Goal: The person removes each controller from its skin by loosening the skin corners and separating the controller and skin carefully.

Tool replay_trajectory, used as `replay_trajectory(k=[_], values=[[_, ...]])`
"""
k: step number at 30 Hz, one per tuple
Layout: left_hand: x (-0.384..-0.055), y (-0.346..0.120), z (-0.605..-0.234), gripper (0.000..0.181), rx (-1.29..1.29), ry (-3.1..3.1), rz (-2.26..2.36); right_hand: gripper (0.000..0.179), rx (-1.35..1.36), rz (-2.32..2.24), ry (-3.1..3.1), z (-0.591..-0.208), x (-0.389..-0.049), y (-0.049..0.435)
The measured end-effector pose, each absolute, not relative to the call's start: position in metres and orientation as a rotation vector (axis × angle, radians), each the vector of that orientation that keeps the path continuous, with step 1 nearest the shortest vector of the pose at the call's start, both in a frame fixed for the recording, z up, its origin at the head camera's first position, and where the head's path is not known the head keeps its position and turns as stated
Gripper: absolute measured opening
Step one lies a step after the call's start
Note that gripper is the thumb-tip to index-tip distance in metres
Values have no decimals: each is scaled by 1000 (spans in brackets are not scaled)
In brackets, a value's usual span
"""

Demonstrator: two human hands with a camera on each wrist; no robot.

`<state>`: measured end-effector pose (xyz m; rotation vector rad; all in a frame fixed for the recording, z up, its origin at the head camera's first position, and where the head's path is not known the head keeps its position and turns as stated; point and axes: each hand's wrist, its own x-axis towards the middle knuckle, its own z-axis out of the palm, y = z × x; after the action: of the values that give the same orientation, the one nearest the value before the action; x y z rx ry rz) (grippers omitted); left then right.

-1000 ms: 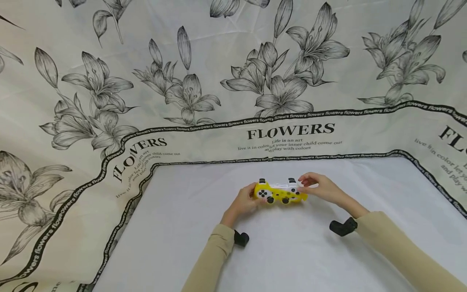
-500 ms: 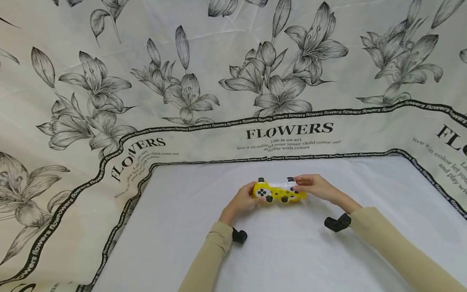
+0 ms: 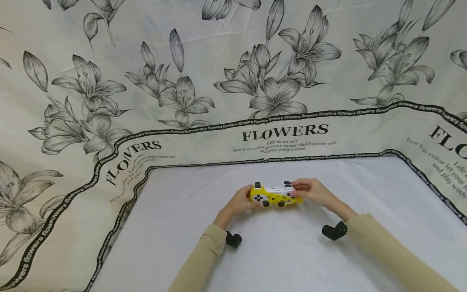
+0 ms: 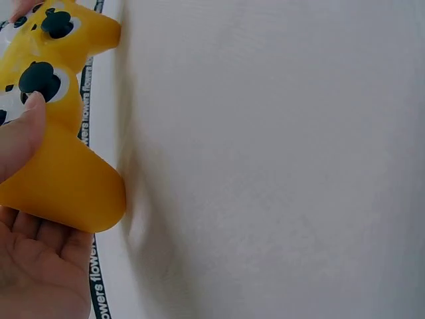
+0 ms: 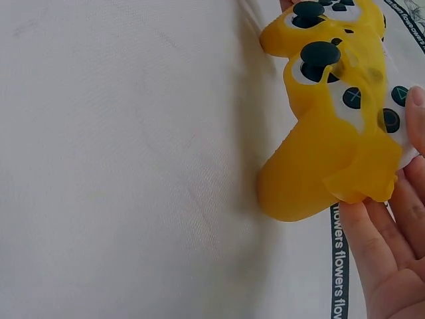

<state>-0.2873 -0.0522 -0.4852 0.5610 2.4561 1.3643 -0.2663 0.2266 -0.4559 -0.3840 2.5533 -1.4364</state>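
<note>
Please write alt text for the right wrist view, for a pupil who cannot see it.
A right hand holds a game controller by one side, its yellow cover bunched near that hand's fingers. Behind are a white tabletop and a dark strip lettered "flowers".

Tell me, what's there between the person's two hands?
In the head view, a white game controller, partly wrapped in a yellow cover, lies between the left hand and the right hand, held by both.

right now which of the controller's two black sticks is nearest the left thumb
The stick beside the cross-shaped pad: the left hand has its thumb right at it, while the other stick sits farther off, toward the right hand.
</note>
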Motion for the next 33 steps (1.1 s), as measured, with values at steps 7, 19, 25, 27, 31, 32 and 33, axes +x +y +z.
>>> replay_trajectory(k=[7, 19, 25, 27, 31, 32, 33], values=[[-283, -59, -489, 54, 587, 2459, 1395, 55, -405, -1427, 2562, -456, -266, 223], [-273, -53, -486, 45, 658, 2840, 976, 54, -452, -1435, 2562, -447, -266, 224], [-263, -43, -470, 51, 543, 2907, 815, 54, -421, -1428, 2595, -451, -261, 227], [-259, -43, -466, 55, 518, 2899, 823, 55, -399, -1426, 2594, -454, -260, 227], [-254, -50, -463, 55, 519, 2885, 935, 57, -378, -1421, 2594, -456, -257, 226], [-253, -53, -462, 53, 530, 2883, 979, 57, -371, -1421, 2597, -456, -257, 226], [-252, -56, -461, 50, 555, 2881, 1028, 57, -378, -1413, 2603, -456, -257, 225]])
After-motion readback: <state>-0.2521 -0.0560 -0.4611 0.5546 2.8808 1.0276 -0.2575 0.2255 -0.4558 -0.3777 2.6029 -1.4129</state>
